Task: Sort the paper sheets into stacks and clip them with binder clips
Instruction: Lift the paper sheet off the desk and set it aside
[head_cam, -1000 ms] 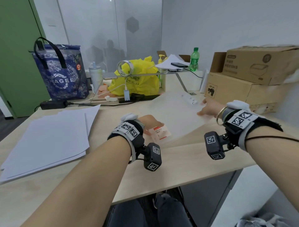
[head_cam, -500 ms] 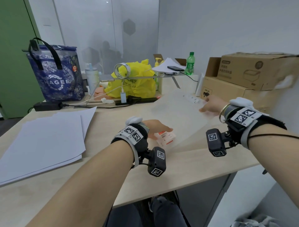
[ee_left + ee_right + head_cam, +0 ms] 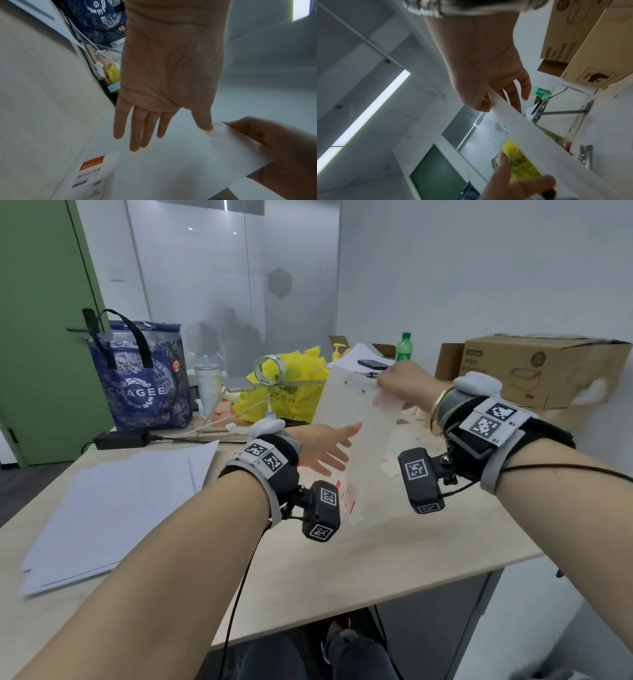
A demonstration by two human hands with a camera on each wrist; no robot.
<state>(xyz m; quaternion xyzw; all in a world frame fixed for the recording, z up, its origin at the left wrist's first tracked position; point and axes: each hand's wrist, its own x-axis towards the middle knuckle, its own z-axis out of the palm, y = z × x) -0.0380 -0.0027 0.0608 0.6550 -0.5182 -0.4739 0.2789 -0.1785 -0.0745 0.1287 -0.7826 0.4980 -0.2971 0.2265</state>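
My right hand [image 3: 399,387] pinches the top corner of a white paper sheet [image 3: 356,426] and holds it nearly upright above the desk; the pinch [image 3: 485,102] on the sheet's edge [image 3: 530,135] shows in the right wrist view. My left hand [image 3: 325,448] is open with straight fingers [image 3: 135,135] beside the sheet [image 3: 180,165], and its thumb touches the sheet's edge. A small card with an orange header [image 3: 91,164] lies on the desk under the sheet. A loose stack of white sheets [image 3: 113,508] lies at the left. A small metal clip [image 3: 585,154] lies on the desk.
A blue tote bag [image 3: 140,378], a yellow plastic bag [image 3: 291,392] and a power adapter [image 3: 120,440] with cables line the back of the desk. Cardboard boxes [image 3: 544,371] stand at the right, with a green bottle [image 3: 404,347] beside them. The desk's front edge [image 3: 376,604] is close to me.
My right hand has lifted the sheet from flat on the desk to nearly upright. My left hand has left the small card, risen and spread open beside the sheet.
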